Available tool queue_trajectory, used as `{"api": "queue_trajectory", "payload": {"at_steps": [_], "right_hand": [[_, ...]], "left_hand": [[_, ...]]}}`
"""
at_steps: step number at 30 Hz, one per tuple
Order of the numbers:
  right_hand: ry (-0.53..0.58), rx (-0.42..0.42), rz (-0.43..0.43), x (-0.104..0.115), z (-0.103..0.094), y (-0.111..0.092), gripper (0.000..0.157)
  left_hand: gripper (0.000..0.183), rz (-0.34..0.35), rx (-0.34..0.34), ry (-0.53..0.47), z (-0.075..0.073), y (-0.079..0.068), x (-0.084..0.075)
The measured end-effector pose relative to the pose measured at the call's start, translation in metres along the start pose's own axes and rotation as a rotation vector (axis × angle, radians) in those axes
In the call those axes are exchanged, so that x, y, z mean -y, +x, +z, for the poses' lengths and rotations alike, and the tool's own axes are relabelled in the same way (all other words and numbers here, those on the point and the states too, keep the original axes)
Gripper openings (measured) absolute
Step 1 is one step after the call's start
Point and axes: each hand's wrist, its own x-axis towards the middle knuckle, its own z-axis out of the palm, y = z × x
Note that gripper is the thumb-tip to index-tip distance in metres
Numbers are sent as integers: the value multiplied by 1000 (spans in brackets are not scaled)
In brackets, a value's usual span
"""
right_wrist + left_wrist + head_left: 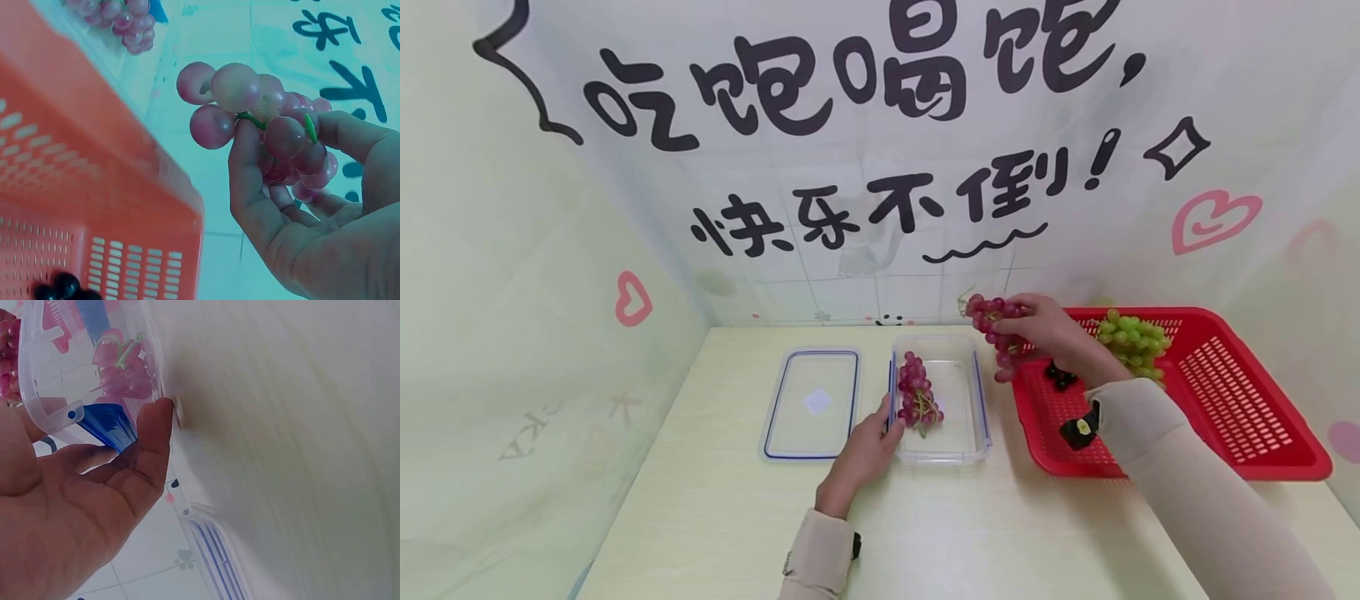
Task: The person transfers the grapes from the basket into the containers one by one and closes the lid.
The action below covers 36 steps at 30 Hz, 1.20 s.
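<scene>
My right hand (pixel 1041 327) holds a bunch of red grapes (pixel 992 315) up by the red basket's far left corner; in the right wrist view the fingers and thumb curl round the grapes (pixel 284 137). At the left side of a clear plastic food box (pixel 958 454), my left hand (pixel 868 450) grips the wall. Its fingers lie along the blue-edged side flap (pixel 111 425) in the left wrist view. Inside the box, against its left side, lies another bunch of red grapes (pixel 917 392).
On the right stands a red plastic basket (pixel 1240 400) with green grapes (pixel 1135 337) and a small dark bunch (pixel 1060 375). The box's clear lid (pixel 812 404), edged in blue, lies flat to the left on the pale table (pixel 715 500). A printed curtain (pixel 850 292) hangs behind.
</scene>
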Motion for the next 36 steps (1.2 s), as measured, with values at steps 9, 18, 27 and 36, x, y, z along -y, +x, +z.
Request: {"api": "queue_trajectory", "payload": {"at_steps": [9,18,27,36], "right_hand": [[59,22,-11,5,20,5,39],[81,46,23,5,37,9,42],[92,65,51,2,49,13,43],[99,88,75,-1,61,14,38]], "left_hand": [[62,-7,1,-20,1,1,1],[62,-2,3,-20,2,1,2],[62,17,-2,-15,2,1,1],[62,6,-2,-19,2,0,3]]}}
